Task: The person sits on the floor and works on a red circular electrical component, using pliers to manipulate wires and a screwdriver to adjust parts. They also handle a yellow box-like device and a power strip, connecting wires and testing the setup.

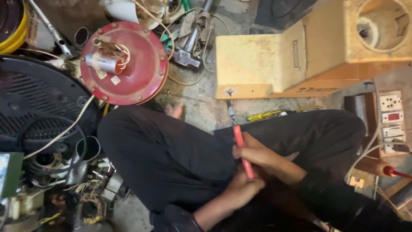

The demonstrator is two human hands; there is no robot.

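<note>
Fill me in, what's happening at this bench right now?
A person sits cross-legged on the floor, holding a red-handled screwdriver over their lap. The right hand grips the handle partway up, the left hand closes around its lower end, and the metal tip points toward a cream-coloured casing. Off to the side lie a red round motor cover with a capacitor and wires on it, and a black fan grille. A yellow-handled screwdriver lies on the floor.
</note>
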